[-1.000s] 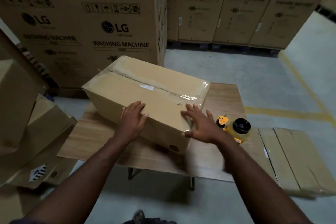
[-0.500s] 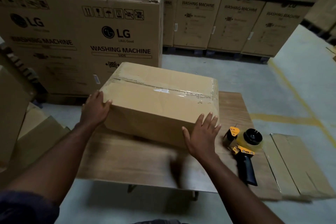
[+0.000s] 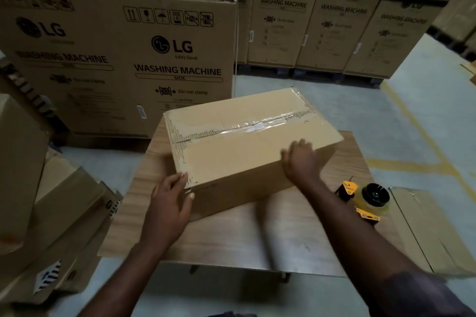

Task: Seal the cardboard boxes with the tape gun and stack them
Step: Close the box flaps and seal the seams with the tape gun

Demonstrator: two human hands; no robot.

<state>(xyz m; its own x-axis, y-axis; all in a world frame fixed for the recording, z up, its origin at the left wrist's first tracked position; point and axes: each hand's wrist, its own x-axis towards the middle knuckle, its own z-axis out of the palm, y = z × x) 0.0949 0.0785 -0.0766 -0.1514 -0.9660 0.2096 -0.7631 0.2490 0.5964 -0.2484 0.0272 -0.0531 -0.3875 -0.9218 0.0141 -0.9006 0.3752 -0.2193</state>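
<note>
A closed cardboard box (image 3: 231,152) sits on the wooden table (image 3: 257,244), its top seam covered by clear tape. My left hand (image 3: 171,203) lies against the box's near left corner, fingers spread on the side and edge. My right hand (image 3: 301,159) rests flat on the near top edge toward the right, fingers straight. The yellow and black tape gun (image 3: 365,198) lies on the table's right side, apart from both hands.
Flattened cardboard (image 3: 425,229) lies right of the table. Loose boxes (image 3: 59,213) pile up at the left. Tall washing machine cartons (image 3: 123,59) stand behind the table and along the back. Grey floor with yellow lines (image 3: 417,123) opens to the right.
The box has turned anticlockwise on the table. My left hand slid from the far left end to the near left corner, and my right hand moved up onto the top edge.
</note>
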